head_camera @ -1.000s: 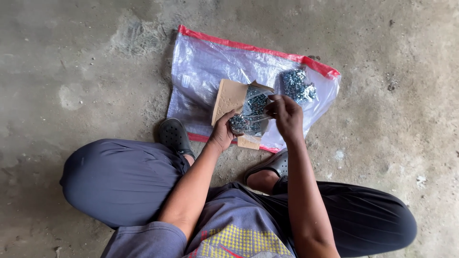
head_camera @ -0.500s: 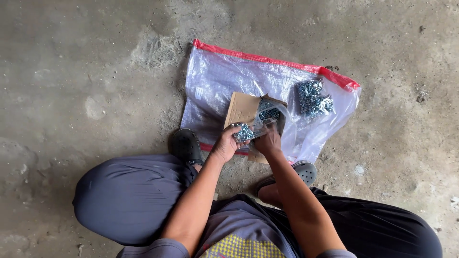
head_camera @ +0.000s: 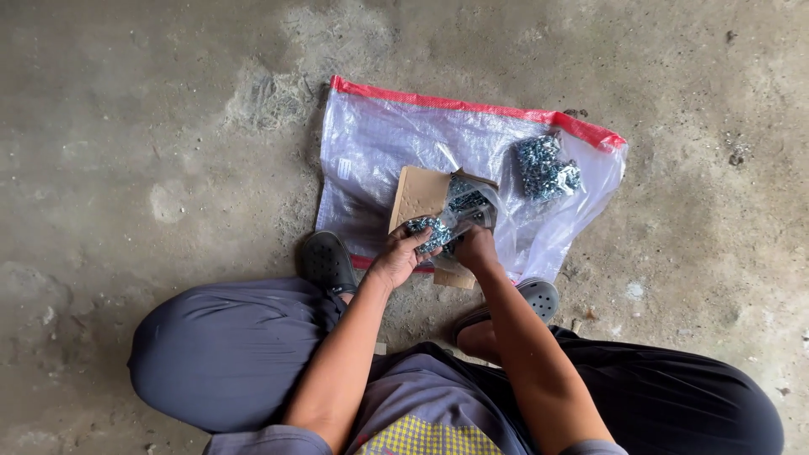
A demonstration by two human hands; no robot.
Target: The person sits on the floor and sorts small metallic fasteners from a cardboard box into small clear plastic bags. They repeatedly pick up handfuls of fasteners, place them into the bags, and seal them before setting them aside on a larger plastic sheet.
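I squat on a concrete floor over a white woven sack (head_camera: pixel 379 147) with a red edge. My left hand (head_camera: pixel 396 257) grips a clear plastic bag of small metal screws (head_camera: pixel 428 229). My right hand (head_camera: pixel 476 248) holds the same bag from the right side, just above a brown cardboard box (head_camera: pixel 419 195) that lies open on the sack. More bagged screws (head_camera: pixel 468 200) show inside the box. A separate heap of shiny metal screws (head_camera: pixel 546 167) in clear plastic rests on the sack at the upper right, away from both hands.
My black sandal (head_camera: pixel 327 261) rests at the sack's lower left edge and a grey one (head_camera: pixel 535 295) at its lower right. Rough, stained concrete floor (head_camera: pixel 152 143) lies all around. My knees in dark trousers (head_camera: pixel 219 354) fill the bottom of the view.
Both hands drew nearer to me, pulling the screw bag down from above the box; my right hand came off the top and closed in beside the left.
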